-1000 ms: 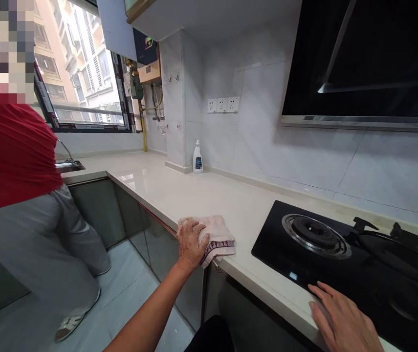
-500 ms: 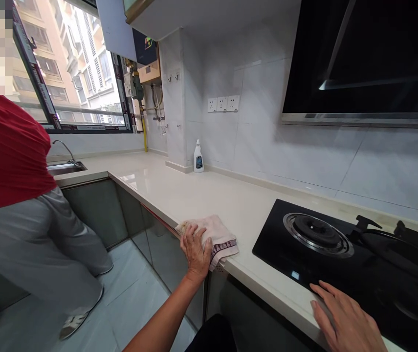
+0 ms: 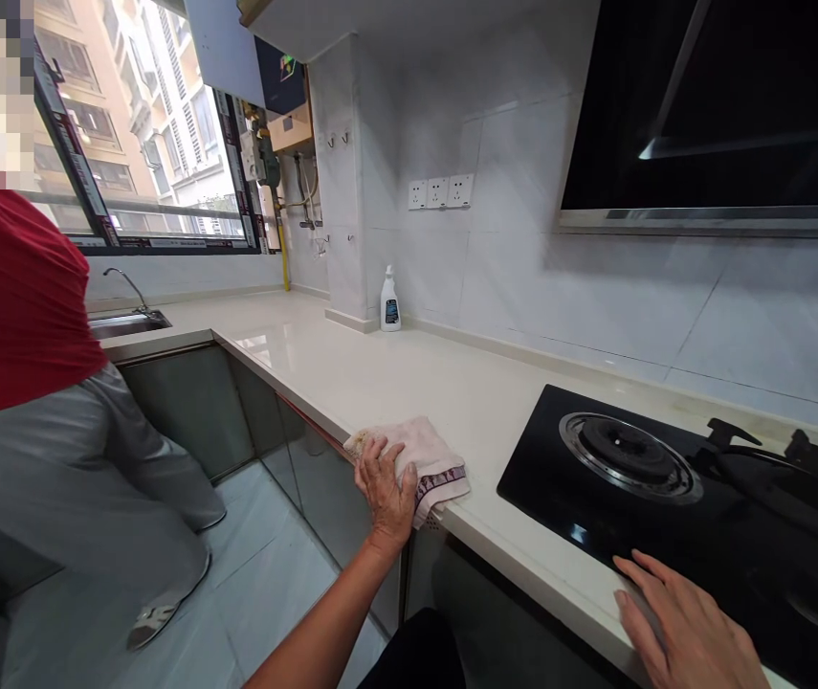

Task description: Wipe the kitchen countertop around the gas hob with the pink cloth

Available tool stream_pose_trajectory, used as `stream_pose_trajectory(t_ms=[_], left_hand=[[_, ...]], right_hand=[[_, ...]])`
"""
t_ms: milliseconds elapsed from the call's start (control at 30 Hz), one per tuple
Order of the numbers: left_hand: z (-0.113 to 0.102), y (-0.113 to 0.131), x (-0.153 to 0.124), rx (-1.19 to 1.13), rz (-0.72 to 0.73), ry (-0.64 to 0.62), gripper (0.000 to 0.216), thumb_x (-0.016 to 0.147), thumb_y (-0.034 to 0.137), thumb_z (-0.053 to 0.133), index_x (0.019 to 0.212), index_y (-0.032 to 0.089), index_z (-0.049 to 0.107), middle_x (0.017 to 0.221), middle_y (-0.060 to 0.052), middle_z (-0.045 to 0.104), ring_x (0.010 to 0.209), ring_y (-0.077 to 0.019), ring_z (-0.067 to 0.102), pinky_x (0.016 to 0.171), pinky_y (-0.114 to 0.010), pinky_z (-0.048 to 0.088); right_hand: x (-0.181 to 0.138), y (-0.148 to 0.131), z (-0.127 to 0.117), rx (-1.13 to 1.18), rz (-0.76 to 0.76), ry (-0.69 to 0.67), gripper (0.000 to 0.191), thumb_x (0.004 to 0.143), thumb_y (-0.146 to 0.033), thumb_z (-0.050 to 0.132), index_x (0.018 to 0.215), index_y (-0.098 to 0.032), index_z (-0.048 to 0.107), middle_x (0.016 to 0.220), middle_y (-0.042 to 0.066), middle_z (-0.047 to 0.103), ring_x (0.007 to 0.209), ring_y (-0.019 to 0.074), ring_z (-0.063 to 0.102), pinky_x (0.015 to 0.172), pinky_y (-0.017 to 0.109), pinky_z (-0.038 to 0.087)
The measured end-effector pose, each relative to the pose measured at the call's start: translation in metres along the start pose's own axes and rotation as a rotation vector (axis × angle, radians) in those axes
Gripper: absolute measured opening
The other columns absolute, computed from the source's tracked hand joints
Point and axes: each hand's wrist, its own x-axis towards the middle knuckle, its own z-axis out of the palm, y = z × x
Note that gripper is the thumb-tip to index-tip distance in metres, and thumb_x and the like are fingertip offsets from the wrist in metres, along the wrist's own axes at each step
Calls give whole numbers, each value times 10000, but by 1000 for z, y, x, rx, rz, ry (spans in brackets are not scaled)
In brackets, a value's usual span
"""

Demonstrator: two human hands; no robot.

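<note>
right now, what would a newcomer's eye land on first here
Probably another person's red shirt at far left. Next, the left hand spread on a pale pink towel at the front edge of the countertop, and the black gas hob at right, the right hand at its near edge.

A white bottle stands lower than three wall sockets.

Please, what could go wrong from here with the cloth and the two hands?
The cloth hangs partly over the front edge of the counter under the left hand, so it might slip off.

The right hand is at the front edge of the cooktop; if that surface were hot, which I cannot tell, the fingers could get burned.
</note>
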Motion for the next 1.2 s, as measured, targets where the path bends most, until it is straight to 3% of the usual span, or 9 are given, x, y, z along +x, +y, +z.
stream_pose_trajectory(t_ms=[300, 467, 600, 700, 833, 900, 1033, 1200], left_hand=[[-5, 21, -6, -29, -4, -41, 317, 1006, 359, 491, 1256, 245, 649, 1426, -138, 572, 1501, -369, 380, 1226, -664, 253], [-15, 66, -46, -68, 194, -142, 353, 970, 327, 531, 1306, 252, 607, 1440, -150, 577, 1509, -374, 380, 1232, -692, 233], [-23, 109, -82, -142, 368, -282, 495, 901, 403, 620, 1374, 261, 580, 1461, -150, 591, 1476, -409, 423, 1201, -713, 264], [-28, 137, -94, -197, 450, -338, 540, 890, 473, 639, 1387, 271, 583, 1443, -113, 623, 1427, -384, 486, 1197, -668, 306], [-29, 161, -94, -212, 542, -363, 540, 932, 553, 595, 1371, 239, 605, 1414, -112, 651, 1370, -360, 539, 1195, -632, 329], [-28, 167, -91, -207, 574, -387, 522, 943, 563, 570, 1336, 224, 625, 1390, -121, 663, 1357, -363, 548, 1189, -629, 336], [-29, 172, -84, -207, 597, -459, 500, 958, 561, 543, 1311, 218, 631, 1402, -121, 654, 1386, -362, 525, 1192, -629, 323], [-32, 174, -75, -227, 622, -540, 490, 973, 548, 522, 1317, 215, 622, 1447, -129, 614, 1448, -356, 456, 1235, -625, 248]], right_hand=[[-1, 0, -3, 3, 11, -14, 468, 1035, -559, 407, 1346, -352, 688, 1411, 31, 681, 1267, 301, 650, 928, 514, 566], [2, -4, -2, 0, 4, 30, 486, 1030, -563, 385, 1302, -334, 717, 1364, 47, 709, 1206, 304, 678, 889, 502, 561], [5, -4, -1, -10, -10, 84, 507, 1032, -580, 361, 1243, -322, 743, 1319, 53, 732, 1167, 306, 694, 865, 496, 556], [3, 0, -1, -9, -51, 109, 475, 1043, -552, 374, 1256, -311, 723, 1324, 50, 729, 1166, 281, 695, 862, 458, 556], [-2, 7, 1, -12, -162, 133, 447, 1047, -493, 389, 1345, -290, 654, 1363, 50, 710, 1201, 248, 677, 889, 403, 545], [-2, 8, 4, -30, -143, 137, 472, 1042, -531, 376, 1328, -280, 656, 1354, 66, 715, 1193, 266, 679, 884, 411, 539], [0, 3, 5, -27, -48, 142, 528, 1030, -611, 354, 1294, -267, 655, 1312, 90, 733, 1149, 292, 694, 865, 435, 533], [2, 0, 0, -39, -115, 171, 500, 1044, -611, 337, 1293, -283, 620, 1274, 61, 744, 1120, 276, 703, 845, 431, 522]])
